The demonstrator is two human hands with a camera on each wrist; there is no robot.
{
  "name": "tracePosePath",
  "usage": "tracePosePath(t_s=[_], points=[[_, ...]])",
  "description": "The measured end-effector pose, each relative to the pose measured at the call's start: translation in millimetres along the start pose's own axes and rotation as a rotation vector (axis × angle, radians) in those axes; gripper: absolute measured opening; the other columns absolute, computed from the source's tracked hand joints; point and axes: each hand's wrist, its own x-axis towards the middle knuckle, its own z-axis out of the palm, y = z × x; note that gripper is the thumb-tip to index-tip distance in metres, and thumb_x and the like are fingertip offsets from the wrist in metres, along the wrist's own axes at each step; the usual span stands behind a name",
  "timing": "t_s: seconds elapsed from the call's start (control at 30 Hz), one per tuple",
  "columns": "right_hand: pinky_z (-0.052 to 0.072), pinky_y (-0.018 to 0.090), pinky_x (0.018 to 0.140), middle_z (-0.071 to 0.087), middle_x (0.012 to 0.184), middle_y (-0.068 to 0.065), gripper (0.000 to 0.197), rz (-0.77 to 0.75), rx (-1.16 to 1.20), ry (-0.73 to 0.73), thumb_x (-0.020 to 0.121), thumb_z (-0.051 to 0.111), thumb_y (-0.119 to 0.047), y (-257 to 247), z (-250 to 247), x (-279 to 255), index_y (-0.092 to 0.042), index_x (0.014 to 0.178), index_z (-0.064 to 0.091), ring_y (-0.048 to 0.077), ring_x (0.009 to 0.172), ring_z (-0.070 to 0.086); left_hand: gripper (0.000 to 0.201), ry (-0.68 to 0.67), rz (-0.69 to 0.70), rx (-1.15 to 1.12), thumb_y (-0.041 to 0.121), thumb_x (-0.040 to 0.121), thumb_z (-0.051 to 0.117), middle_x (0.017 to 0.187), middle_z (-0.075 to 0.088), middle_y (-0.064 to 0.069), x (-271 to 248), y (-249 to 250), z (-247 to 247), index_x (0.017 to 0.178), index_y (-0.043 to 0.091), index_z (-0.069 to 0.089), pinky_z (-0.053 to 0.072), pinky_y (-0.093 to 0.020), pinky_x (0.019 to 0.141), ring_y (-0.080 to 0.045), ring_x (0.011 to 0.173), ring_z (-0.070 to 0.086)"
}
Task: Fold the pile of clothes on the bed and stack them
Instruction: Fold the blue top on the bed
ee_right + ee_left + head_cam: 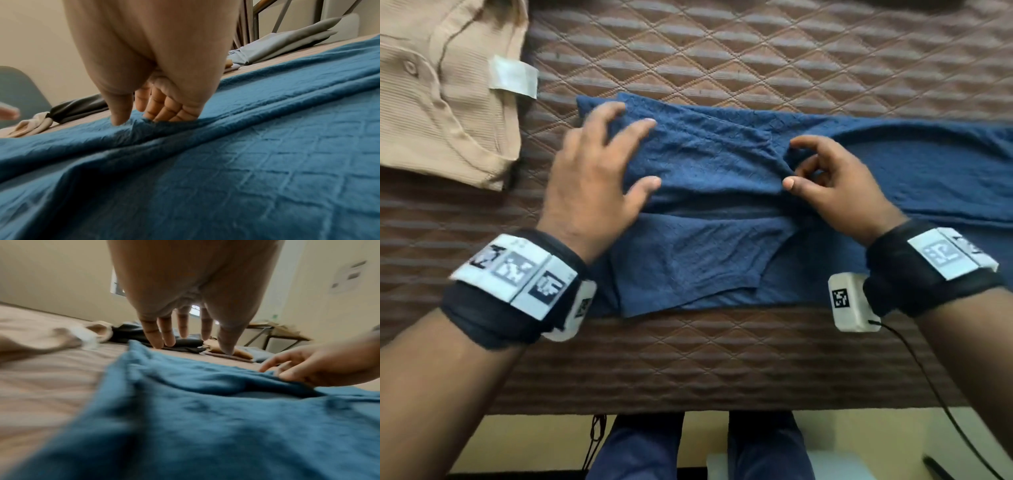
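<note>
A blue textured garment lies stretched across the brown quilted bed, running off to the right. Its left end is folded over in layers. My left hand is over that left end with fingers straight and spread, holding nothing. My right hand is at the garment's middle. Its fingers curl behind a raised ridge of the blue cloth and the thumb is on the near side, pinching the fold.
A folded tan ribbed shirt with a white label lies at the bed's upper left. Dark clothes and a grey cloth sit farther back. The bed's near edge is by my legs; a cable hangs from my right wrist.
</note>
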Motion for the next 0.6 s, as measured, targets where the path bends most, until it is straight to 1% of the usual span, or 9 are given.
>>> tracePosePath(t_s=[0.07, 0.1, 0.17, 0.2, 0.27, 0.33, 0.43, 0.53, 0.6], points=[[0.041, 0.018, 0.075, 0.054, 0.085, -0.012, 0.042, -0.060, -0.026, 0.009, 0.089, 0.070, -0.015, 3, 5, -5, -0.029, 0.126, 0.058, -0.001, 0.065, 0.047, 0.057, -0.090, 0.144, 0.078, 0.045, 0.091, 0.056, 0.152, 0.041, -0.014, 2, 34, 16, 0.144, 0.023, 0.050, 0.038, -0.054, 0.107, -0.041, 0.132, 0.043], [0.041, 0.015, 0.077, 0.054, 0.088, -0.011, 0.041, -0.098, -0.045, 0.016, 0.089, 0.068, -0.011, 5, 5, -8, -0.026, 0.127, 0.059, -0.001, 0.067, 0.049, 0.059, -0.234, 0.165, 0.101, 0.055, 0.095, 0.044, 0.159, 0.034, -0.009, 4, 51, 26, 0.149, 0.029, 0.043, 0.032, -0.059, 0.111, -0.038, 0.141, 0.034], [0.043, 0.014, 0.084, 0.059, 0.096, -0.004, 0.039, -0.183, -0.095, 0.048, 0.089, 0.064, -0.006, 12, 0, -16, -0.017, 0.127, 0.061, 0.002, 0.078, 0.055, 0.068, -0.523, 0.065, 0.234, 0.071, 0.093, 0.016, 0.166, 0.011, 0.004, 4, 74, 47, 0.154, 0.042, 0.021, 0.011, -0.069, 0.114, -0.029, 0.153, 0.008], [0.045, 0.017, 0.088, 0.061, 0.100, 0.002, 0.036, -0.227, -0.119, 0.074, 0.090, 0.061, -0.006, 18, -5, -21, -0.013, 0.125, 0.063, 0.008, 0.085, 0.058, 0.072, -0.551, -0.011, 0.301, 0.073, 0.090, 0.009, 0.167, 0.008, 0.006, 3, 82, 54, 0.154, 0.042, 0.022, 0.004, -0.073, 0.112, -0.027, 0.153, 0.002], [0.046, 0.028, 0.095, 0.063, 0.106, 0.011, 0.031, -0.292, -0.197, 0.146, 0.090, 0.057, -0.009, 34, -17, -29, -0.005, 0.120, 0.065, 0.020, 0.099, 0.060, 0.069, -0.361, -0.091, 0.302, 0.070, 0.094, 0.017, 0.163, 0.026, -0.001, -3, 106, 57, 0.142, 0.032, 0.048, 0.003, -0.073, 0.110, -0.034, 0.151, 0.013], [0.047, 0.044, 0.099, 0.063, 0.116, 0.016, 0.033, -0.316, -0.333, 0.225, 0.091, 0.056, -0.019, 55, -29, -38, -0.005, 0.119, 0.066, 0.031, 0.110, 0.060, 0.062, -0.166, -0.008, 0.211, 0.061, 0.096, 0.028, 0.155, 0.041, -0.006, -6, 142, 68, 0.135, 0.023, 0.058, 0.011, -0.070, 0.111, -0.038, 0.147, 0.026], [0.035, 0.056, 0.107, 0.053, 0.141, 0.015, 0.047, -0.289, -0.551, 0.230, 0.094, 0.048, -0.039, 79, -32, -47, -0.013, 0.131, 0.061, 0.038, 0.132, 0.047, 0.064, -0.214, 0.064, 0.166, 0.055, 0.097, 0.028, 0.159, 0.034, -0.007, 3, 197, 113, 0.149, 0.021, 0.042, 0.017, -0.067, 0.113, -0.036, 0.148, 0.025], [0.019, 0.057, 0.115, 0.033, 0.158, 0.005, 0.063, -0.213, -0.668, 0.151, 0.094, 0.036, -0.056, 106, -50, -55, -0.026, 0.148, 0.042, 0.034, 0.145, 0.029, 0.075, -0.328, -0.096, 0.262, 0.062, 0.093, 0.017, 0.166, 0.013, 0.000, 15, 215, 158, 0.158, 0.024, 0.018, 0.006, -0.065, 0.116, -0.031, 0.152, 0.009], [0.011, 0.056, 0.118, 0.024, 0.162, -0.001, 0.072, -0.118, -0.703, 0.149, 0.090, 0.033, -0.066, 137, -83, -64, -0.032, 0.153, 0.030, 0.030, 0.149, 0.020, 0.079, -0.296, -0.148, 0.356, 0.066, 0.092, 0.018, 0.166, 0.012, 0.002, 13, 210, 179, 0.158, 0.024, 0.016, 0.004, -0.065, 0.115, -0.029, 0.152, 0.010]])
